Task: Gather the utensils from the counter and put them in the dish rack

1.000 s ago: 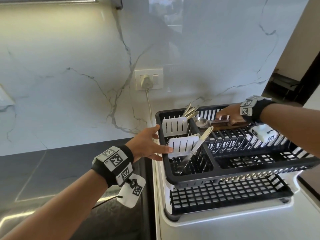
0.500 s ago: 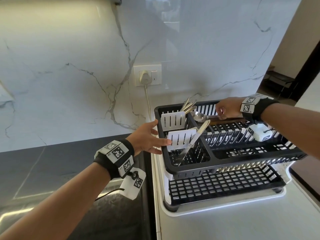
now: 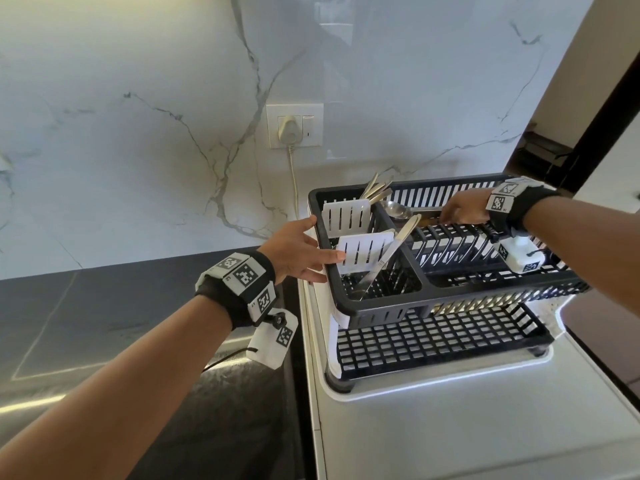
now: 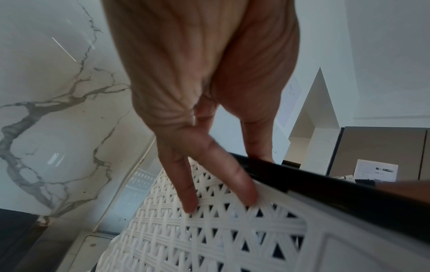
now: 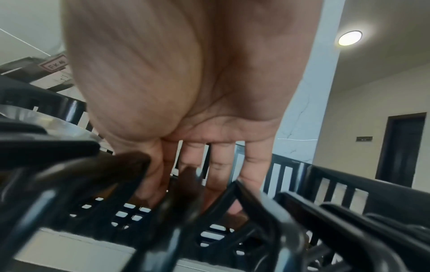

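Wall: glossy white marble (image 3: pixel 145 140) w/ grey veins; white socket (image 3: pixel 294 125) w/ plug, cord hanging down.
Counter: dark matte stone (image 3: pixel 86 317) at left; smooth white top (image 3: pixel 450 427) at right, bearing the rack.
Rack: black plastic dish rack (image 3: pixel 446 308), two tiers; upper tray has curved plate ribs, slotted back wall, grid floor; lower tier is an open grid shelf. White lattice panel on its left side (image 4: pixel 209 239), woven-look triangles.
Dividers: two white slotted plastic plates (image 3: pixel 363 252) upright in the cutlery bay at rack's left.
Knife: steel, slim, flat handle (image 3: pixel 391 251); leans tilted in the near cutlery cell, blade down.
Cutlery: bunch of metal handles (image 3: pixel 375 192) sticking up from the far cell, fanned.
Spoon: large polished steel bowl (image 3: pixel 398 209) lying on the ribs at tray's back-left; dark brown handle (image 5: pixel 125 162) runs toward the R hand.
L hand: (image 3: pixel 301 252) fingers straight, spread; tips (image 4: pixel 190 206) pressed flat on the lattice side, thumb over the black rim. Holds nothing.
R hand: (image 3: pixel 462 211) palm down over the ribs, fingers (image 5: pixel 218 165) extended between them by the handle; real grip or mere touch: cannot tell, view blurred.
Wrists: black bands w/ square-coded white tags (image 3: pixel 242 275).
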